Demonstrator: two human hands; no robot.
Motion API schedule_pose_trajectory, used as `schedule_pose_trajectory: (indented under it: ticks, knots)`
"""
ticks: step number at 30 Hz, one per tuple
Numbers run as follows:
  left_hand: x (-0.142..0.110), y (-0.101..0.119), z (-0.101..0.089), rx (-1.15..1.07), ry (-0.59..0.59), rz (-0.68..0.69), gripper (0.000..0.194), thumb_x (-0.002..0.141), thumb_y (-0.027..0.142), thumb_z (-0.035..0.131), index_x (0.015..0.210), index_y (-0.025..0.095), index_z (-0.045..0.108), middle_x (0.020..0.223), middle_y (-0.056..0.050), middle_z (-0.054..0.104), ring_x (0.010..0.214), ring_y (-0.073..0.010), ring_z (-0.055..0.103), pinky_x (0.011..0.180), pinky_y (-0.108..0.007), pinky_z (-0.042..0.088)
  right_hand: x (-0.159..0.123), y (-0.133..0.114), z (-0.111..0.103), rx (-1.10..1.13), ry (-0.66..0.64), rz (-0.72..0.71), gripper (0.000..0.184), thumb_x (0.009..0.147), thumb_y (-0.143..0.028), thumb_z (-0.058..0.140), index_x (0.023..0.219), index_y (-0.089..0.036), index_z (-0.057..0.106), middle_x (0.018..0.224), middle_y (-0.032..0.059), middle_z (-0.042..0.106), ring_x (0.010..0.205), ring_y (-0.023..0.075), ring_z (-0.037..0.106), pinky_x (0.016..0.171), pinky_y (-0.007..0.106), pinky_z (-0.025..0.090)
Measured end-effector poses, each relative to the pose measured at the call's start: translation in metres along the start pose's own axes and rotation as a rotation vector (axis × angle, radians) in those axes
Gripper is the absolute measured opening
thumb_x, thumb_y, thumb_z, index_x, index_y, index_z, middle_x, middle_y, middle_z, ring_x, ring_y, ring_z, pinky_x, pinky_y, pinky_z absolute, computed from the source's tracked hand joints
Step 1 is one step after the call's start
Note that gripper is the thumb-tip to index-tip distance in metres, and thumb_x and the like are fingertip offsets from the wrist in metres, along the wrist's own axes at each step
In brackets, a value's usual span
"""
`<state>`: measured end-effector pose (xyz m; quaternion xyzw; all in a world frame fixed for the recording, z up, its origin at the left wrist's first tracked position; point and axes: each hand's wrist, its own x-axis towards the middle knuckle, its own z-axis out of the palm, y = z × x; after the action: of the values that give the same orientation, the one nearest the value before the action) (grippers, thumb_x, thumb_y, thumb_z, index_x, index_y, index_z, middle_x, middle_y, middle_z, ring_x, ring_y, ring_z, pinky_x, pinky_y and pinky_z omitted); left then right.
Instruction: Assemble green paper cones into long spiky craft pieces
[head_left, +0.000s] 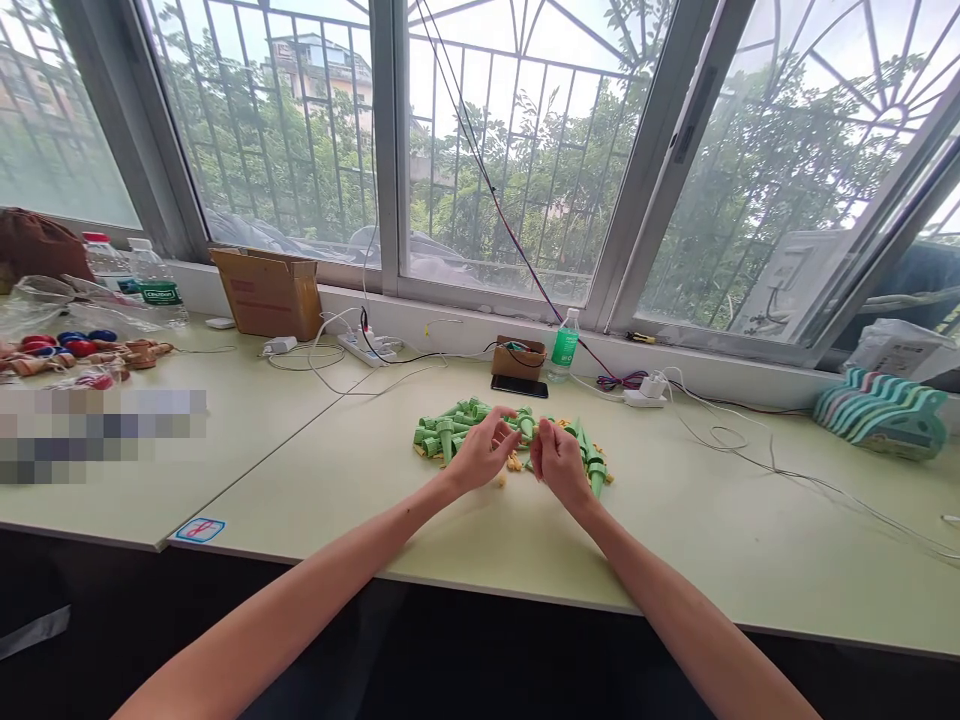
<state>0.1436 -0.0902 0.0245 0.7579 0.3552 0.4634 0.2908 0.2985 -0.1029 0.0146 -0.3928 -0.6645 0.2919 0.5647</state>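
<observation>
Both hands meet over a pile of green plastic plant-watering spikes [445,436] on the table. My left hand [486,450] is closed, thumb and fingers curled around the end of a green watering spike [526,428] raised between the hands. My right hand [559,462] is closed in a pinch at the spike's other side; what lies inside its fingers is hidden. More spikes lie to the right of that hand. Small yellow-orange pieces [514,462] are scattered among the spikes and just below the hands.
Behind the pile are a black phone [519,386], a small cardboard box [517,356] and a green-labelled bottle [565,345]. White cables and a power strip [367,347] run along the sill. Teal plastic pieces [881,415] stand right; a carton [266,292] stands left.
</observation>
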Motion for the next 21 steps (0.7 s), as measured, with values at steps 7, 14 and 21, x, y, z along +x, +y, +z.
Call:
schedule_pose_trajectory:
  ticks: [7, 14, 21]
  knots:
    - [0.0006, 0.0077, -0.002, -0.212, -0.052, -0.069, 0.041, 0.091, 0.052, 0.045, 0.108, 0.016, 0.052, 0.063, 0.002, 0.06, 0.062, -0.0147, 0.06, 0.06, -0.025, 0.047, -0.0014, 0.0025, 0.0003, -0.057, -0.066, -0.014, 0.048, 0.096, -0.056, 0.032, 0.065, -0.021, 0.042, 0.05, -0.0033, 0.047, 0.034, 0.0092, 0.041, 0.038, 0.024, 0.032]
    - [-0.0014, 0.0046, -0.0028, -0.255, -0.075, -0.069, 0.039, 0.087, 0.051, 0.053, 0.107, 0.017, 0.048, 0.069, 0.001, 0.06, 0.066, -0.0148, 0.06, 0.062, -0.026, 0.048, -0.002, -0.0005, -0.0018, -0.125, -0.101, 0.005, 0.049, 0.096, -0.058, 0.03, 0.063, -0.023, 0.04, 0.045, -0.0037, 0.048, 0.036, 0.0102, 0.041, 0.044, 0.025, 0.035]
    - [-0.0021, 0.0013, -0.0041, -0.122, -0.042, 0.012, 0.033, 0.087, 0.045, 0.056, 0.105, 0.019, 0.046, 0.069, 0.003, 0.056, 0.066, -0.0138, 0.06, 0.068, -0.027, 0.05, -0.0023, 0.0034, -0.0025, -0.098, -0.123, 0.007, 0.045, 0.096, -0.056, 0.032, 0.067, -0.023, 0.038, 0.046, -0.0046, 0.048, 0.034, 0.0099, 0.039, 0.042, 0.025, 0.033]
